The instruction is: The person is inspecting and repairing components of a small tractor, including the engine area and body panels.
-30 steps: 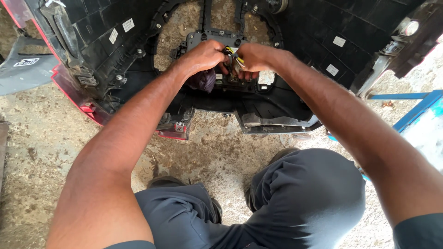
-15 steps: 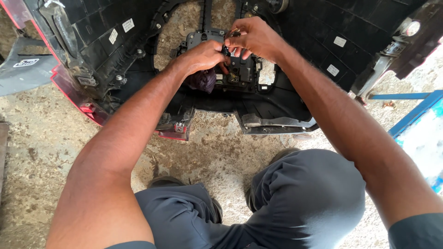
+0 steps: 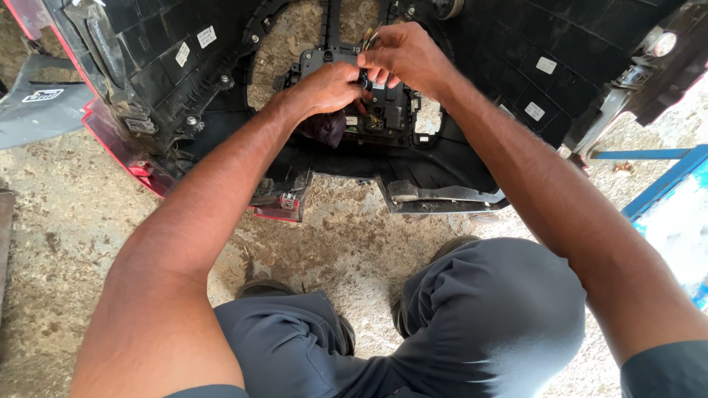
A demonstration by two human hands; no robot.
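A large black plastic car bumper panel point(image 3: 509, 66) with a red outer edge lies inside-up on the ground. At its middle sits a black bracket module point(image 3: 387, 110) with small wires. My left hand point(image 3: 328, 87) is closed on the module's left side, next to a dark rag-like piece point(image 3: 324, 127). My right hand point(image 3: 402, 53) pinches a thin yellowish wire point(image 3: 369, 35) at the module's top. The two hands touch each other over the module.
Rough concrete ground point(image 3: 59, 214) surrounds the panel. A grey body part point(image 3: 37, 110) lies at the far left. A blue metal frame point(image 3: 656, 184) stands at the right. My bent knees in dark trousers point(image 3: 487, 324) fill the lower view, shoes beneath.
My right hand has lifted from the module's middle up to its top edge and now pinches the wire there. My left hand has stayed on the module's left side.
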